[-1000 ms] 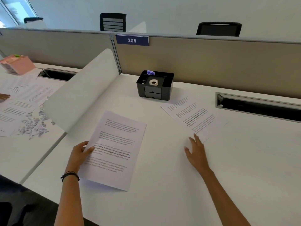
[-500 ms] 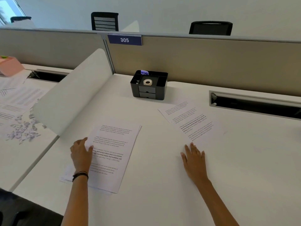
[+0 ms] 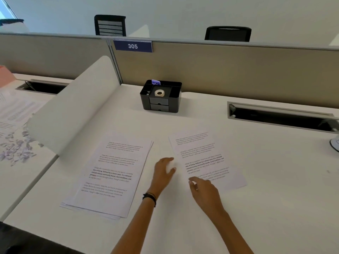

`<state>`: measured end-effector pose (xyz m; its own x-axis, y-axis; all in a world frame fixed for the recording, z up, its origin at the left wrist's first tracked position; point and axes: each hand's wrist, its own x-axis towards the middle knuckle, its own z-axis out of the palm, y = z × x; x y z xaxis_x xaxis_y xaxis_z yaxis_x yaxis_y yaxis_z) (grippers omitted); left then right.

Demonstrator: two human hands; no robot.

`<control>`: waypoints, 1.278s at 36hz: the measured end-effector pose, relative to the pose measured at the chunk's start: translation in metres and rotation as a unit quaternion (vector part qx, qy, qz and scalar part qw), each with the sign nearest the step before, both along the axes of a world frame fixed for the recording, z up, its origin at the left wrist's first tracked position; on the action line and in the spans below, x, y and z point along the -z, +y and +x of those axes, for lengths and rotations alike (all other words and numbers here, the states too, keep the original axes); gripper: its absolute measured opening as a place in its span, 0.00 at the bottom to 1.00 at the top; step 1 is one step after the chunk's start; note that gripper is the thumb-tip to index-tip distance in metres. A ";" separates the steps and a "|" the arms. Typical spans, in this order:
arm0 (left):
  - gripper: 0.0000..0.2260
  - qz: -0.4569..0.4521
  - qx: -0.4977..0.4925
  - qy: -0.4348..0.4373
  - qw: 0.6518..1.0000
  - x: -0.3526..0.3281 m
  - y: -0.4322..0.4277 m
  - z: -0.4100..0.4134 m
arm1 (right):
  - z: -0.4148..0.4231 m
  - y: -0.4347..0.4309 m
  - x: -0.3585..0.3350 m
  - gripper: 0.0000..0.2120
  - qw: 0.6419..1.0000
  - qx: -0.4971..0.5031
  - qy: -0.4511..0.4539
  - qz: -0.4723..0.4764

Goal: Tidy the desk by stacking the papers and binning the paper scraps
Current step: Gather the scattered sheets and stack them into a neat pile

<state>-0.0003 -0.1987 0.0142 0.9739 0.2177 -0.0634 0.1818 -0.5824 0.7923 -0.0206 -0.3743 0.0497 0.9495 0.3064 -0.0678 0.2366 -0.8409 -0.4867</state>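
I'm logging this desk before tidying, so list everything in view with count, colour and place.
Stack of printed paper sheets: one, white, desk front left.
Single printed paper sheet: one, white, right of the stack.
Plastic desk organiser: one, black, desk back, holds white tape roll.
Paper scraps: many, pale, neighbouring desk, left.
Curved divider panel: one, white, between desks.
Office chairs: two, black, behind partition.
Sign 305: one, blue, on partition.
Left hand: black wristband, at single sheet's left edge.
Right hand: on that sheet's near corner.
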 end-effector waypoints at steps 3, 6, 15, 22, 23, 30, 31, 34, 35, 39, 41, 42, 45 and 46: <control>0.23 0.044 -0.002 0.010 0.999 0.004 -0.021 -0.002 | 0.010 -0.019 0.004 0.14 0.994 0.056 -0.034 0.085; 0.26 0.071 -0.004 0.016 0.997 0.007 -0.035 -0.003 | 0.026 -0.046 0.018 0.19 0.990 0.119 -0.055 0.055; 0.27 -0.038 -0.035 0.087 0.995 -0.005 -0.050 0.001 | 0.039 -0.088 0.025 0.31 0.970 0.239 0.002 -0.036; 0.22 -0.318 -0.117 0.109 0.935 -0.030 -0.049 0.008 | 0.035 -0.076 0.026 0.28 0.976 0.217 0.022 -0.018; 0.22 -0.347 -0.126 0.115 0.922 -0.034 -0.047 0.010 | 0.035 -0.075 0.026 0.27 0.976 0.217 0.029 -0.008; 0.26 -0.337 -0.124 0.143 0.922 -0.040 -0.041 0.016 | 0.034 -0.067 0.029 0.27 0.974 0.209 0.079 0.034; 0.26 -0.324 -0.119 0.141 0.928 -0.038 -0.042 0.015 | 0.033 -0.066 0.030 0.26 0.973 0.209 0.084 0.046; 0.27 -0.291 -0.111 0.132 0.941 -0.031 -0.044 0.013 | 0.032 -0.065 0.030 0.24 0.966 0.219 0.098 0.093; 0.27 -0.284 -0.109 0.126 0.944 -0.029 -0.044 0.012 | 0.033 -0.065 0.030 0.24 0.963 0.222 0.101 0.114; 0.26 -0.273 -0.089 0.092 0.953 -0.026 -0.046 0.006 | 0.033 -0.066 0.030 0.23 0.952 0.223 0.119 0.175; 0.27 -0.264 -0.080 0.065 0.959 -0.027 -0.046 0.002 | 0.033 -0.065 0.031 0.23 0.946 0.218 0.127 0.203; 0.27 -0.256 -0.079 0.052 0.962 -0.028 -0.045 0.000 | 0.033 -0.064 0.031 0.22 0.943 0.212 0.130 0.220; 0.27 -0.228 -0.083 0.023 0.970 -0.029 -0.032 -0.002 | 0.029 -0.061 0.024 0.17 0.933 0.184 0.152 0.270; 0.27 -0.221 -0.085 0.020 0.971 -0.031 -0.026 -0.003 | 0.029 -0.061 0.022 0.17 0.932 0.175 0.160 0.276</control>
<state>-0.0028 -0.2244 0.0449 0.9212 0.3175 -0.2250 0.2819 -0.1459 0.9483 0.0082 -0.4349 0.0273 0.9561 0.0539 -0.2879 -0.2359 -0.4407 -0.8661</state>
